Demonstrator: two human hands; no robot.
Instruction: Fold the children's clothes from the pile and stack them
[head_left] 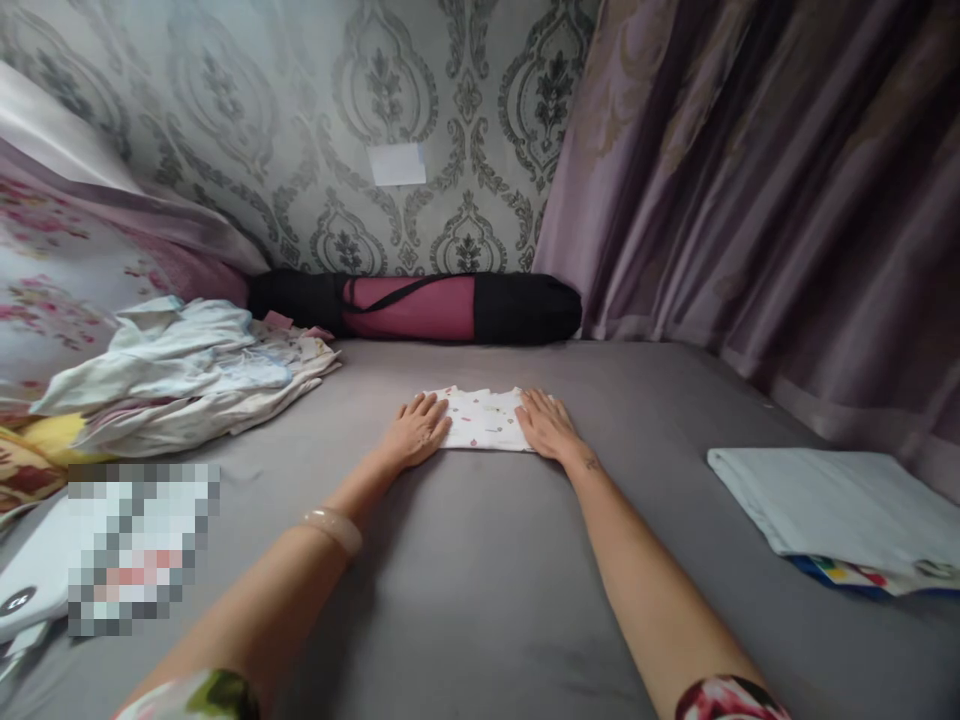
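A small folded white garment [484, 420] with a scattered colourful print lies flat on the grey sheet [480, 560]. My left hand [420, 430] rests palm down on its left end, fingers stretched out. On the right end my right hand [546, 422] also lies flat, its fingers extended. Between the hands the middle of the cloth shows, with a notched upper edge. Neither hand grips it.
Rumpled pale clothes [187, 350] are heaped at the left beside a floral fabric [45, 270]. A black and maroon roll bag [412, 308] lies along the patterned wall. Folded light-blue cloth [832, 500] sits at the right, below purple curtains [712, 170]. A white device [37, 560] lies front left.
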